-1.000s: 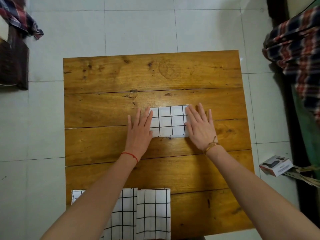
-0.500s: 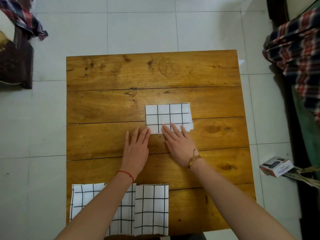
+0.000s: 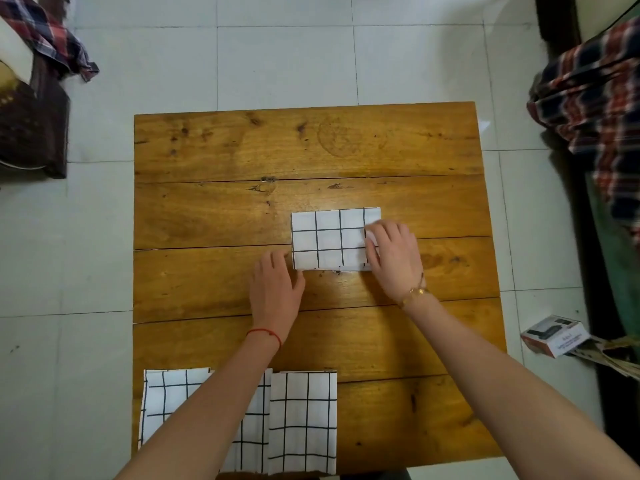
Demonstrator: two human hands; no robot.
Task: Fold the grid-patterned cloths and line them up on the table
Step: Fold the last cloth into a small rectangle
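A folded white cloth with a black grid (image 3: 329, 239) lies flat at the middle of the wooden table (image 3: 242, 150). My right hand (image 3: 394, 258) covers its right edge, fingers curled over the edge and gripping it. My left hand (image 3: 277, 289) rests on the wood at the cloth's near left corner, fingers bent and just touching its edge. Three more folded grid cloths lie side by side at the table's near edge: a left one (image 3: 166, 403), a middle one (image 3: 252, 441) mostly hidden by my left forearm, and a right one (image 3: 303, 420).
Bare wood lies to the right of the folded row at the near edge. A small cardboard box (image 3: 554, 336) sits on the tiled floor at right. Plaid fabric (image 3: 595, 98) hangs at the right, and dark furniture (image 3: 31, 126) with more plaid fabric stands at the left.
My right hand slid from the cloth's near edge to its right edge and curled onto it. My left hand moved up to the cloth's near left corner. The cloth itself stayed put.
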